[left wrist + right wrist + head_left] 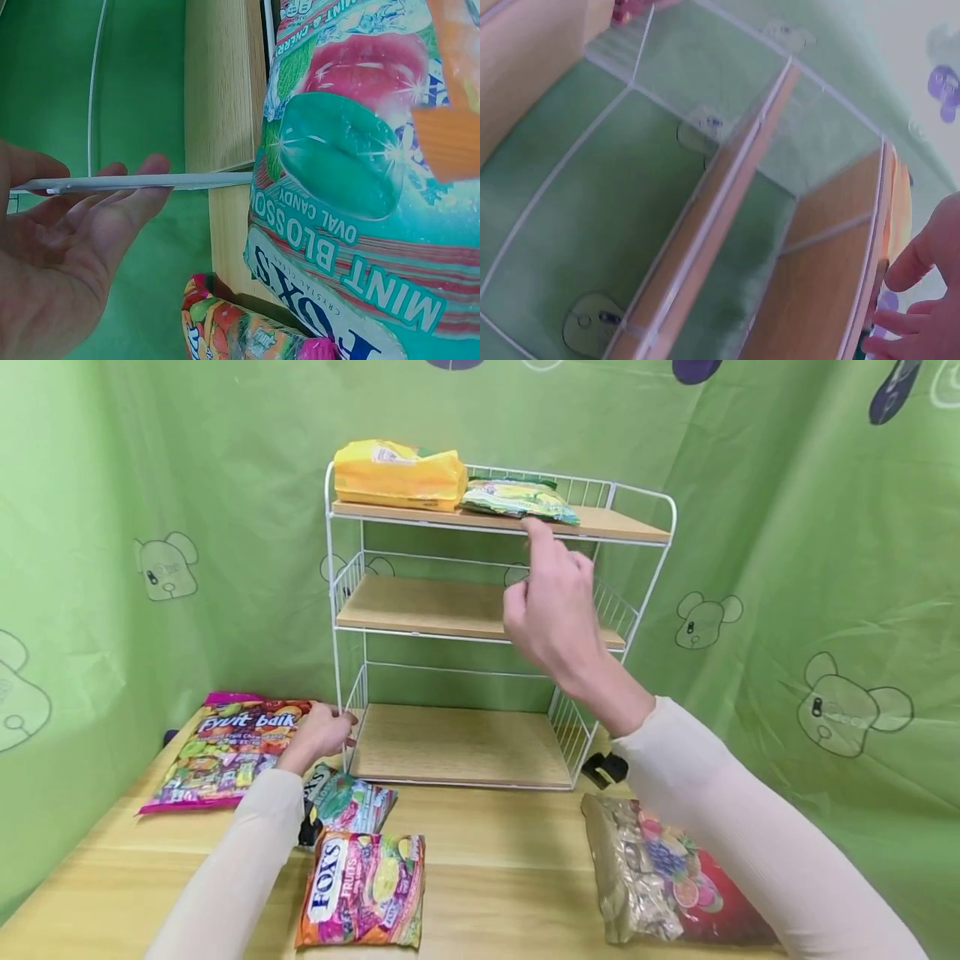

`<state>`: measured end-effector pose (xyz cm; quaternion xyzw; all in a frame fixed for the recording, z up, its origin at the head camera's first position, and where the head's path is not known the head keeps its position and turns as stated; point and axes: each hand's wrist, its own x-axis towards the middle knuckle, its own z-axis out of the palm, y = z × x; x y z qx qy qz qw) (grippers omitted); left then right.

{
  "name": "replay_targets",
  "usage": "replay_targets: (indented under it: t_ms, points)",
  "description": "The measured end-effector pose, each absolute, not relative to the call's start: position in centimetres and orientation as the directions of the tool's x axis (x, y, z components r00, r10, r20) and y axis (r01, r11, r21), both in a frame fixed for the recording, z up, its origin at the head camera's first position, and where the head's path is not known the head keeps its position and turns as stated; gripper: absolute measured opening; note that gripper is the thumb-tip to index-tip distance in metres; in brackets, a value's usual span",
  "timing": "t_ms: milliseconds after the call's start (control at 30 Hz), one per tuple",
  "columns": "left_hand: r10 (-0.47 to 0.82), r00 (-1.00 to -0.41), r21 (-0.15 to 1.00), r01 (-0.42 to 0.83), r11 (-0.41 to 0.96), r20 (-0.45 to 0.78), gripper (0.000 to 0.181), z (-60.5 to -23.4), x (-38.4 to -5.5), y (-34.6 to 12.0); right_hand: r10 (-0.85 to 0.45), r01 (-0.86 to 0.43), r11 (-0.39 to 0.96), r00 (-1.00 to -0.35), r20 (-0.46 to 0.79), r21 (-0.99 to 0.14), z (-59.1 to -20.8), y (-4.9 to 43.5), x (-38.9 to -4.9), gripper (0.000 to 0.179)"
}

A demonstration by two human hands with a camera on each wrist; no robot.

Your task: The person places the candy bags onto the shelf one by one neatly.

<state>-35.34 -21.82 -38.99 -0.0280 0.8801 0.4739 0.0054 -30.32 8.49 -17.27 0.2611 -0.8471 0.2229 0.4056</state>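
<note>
A white wire rack with three wooden boards [450, 743] stands at the back of the table. My left hand [324, 732] holds its left front post [150, 181], thumb on one side and fingers on the other. My right hand [558, 602] is raised before the top board, index fingertip right at its front edge, just below a green and yellow bag [521, 497]. Nothing shows within the right hand, whose fingers are loosely bent. Left of the green bag, on the same board, lies a yellow package [401, 477].
A pink-edged fruit chew bag [225, 756] lies by the rack's left side. In front are a teal Fox's mint candy bag [356, 806] and an orange-pink Fox's Fruits bag [367, 893]. A gold and red bag [660, 877] lies at right, partly behind my right sleeve.
</note>
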Motion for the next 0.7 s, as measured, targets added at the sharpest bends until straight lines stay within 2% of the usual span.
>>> replay_targets:
  t_ms: [100, 200, 700]
  points:
    - [-0.044, -0.998, 0.837, -0.054, 0.545, -0.035, 0.044, -38.8, -35.4, -21.8, -0.295, -0.677, 0.719, -0.502, 0.813, -0.157, -18.3, 8.1, -29.6, 0.060]
    - [-0.042, -0.998, 0.836, -0.054, 0.546, -0.037, 0.044, -38.7, -35.3, -21.8, -0.325, -0.701, 0.693, -0.512, 0.795, -0.168, -19.5, 7.8, -29.3, 0.055]
    - [-0.037, -0.998, 0.836, -0.062, 0.545, -0.050, 0.044, -38.8, -35.1, -21.8, -0.441, -0.668, 0.686, -0.697, 0.566, -0.288, -27.2, 6.4, -28.9, 0.045]
